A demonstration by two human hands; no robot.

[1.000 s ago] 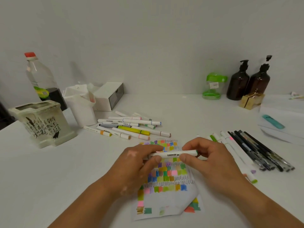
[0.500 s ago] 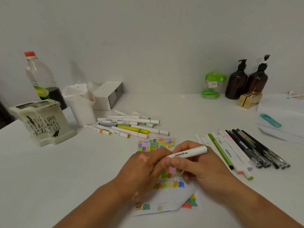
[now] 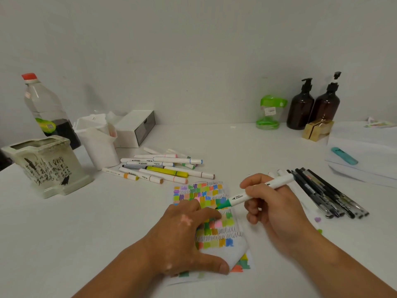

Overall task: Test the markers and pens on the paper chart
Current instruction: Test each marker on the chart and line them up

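Observation:
The paper chart (image 3: 206,191), covered with coloured swatches and scribble rows, lies in the middle of the white table, its lower end curled up. My left hand (image 3: 184,239) rests on the chart, fingers spread over the swatches and thumb on the curled end. My right hand (image 3: 274,209) grips a white marker (image 3: 258,190) like a pen. Its uncapped green tip (image 3: 223,204) points down-left, just above the chart by my left fingertips. I cannot see the cap. A pile of capped markers (image 3: 163,167) lies behind the chart, and a row of dark pens (image 3: 326,193) to the right.
At the left stand a ceramic pot (image 3: 47,166), a plastic bottle (image 3: 45,112), a white cup (image 3: 98,145) and a white box (image 3: 135,127). At the back right are a green jar (image 3: 270,112), two brown pump bottles (image 3: 300,106) and a gold box (image 3: 318,129). A teal highlighter (image 3: 343,155) lies on white boxes.
Both hands held the capped marker level over the chart. Now the cap is off, my right hand alone holds the marker tip-down, and my left hand has dropped onto the paper.

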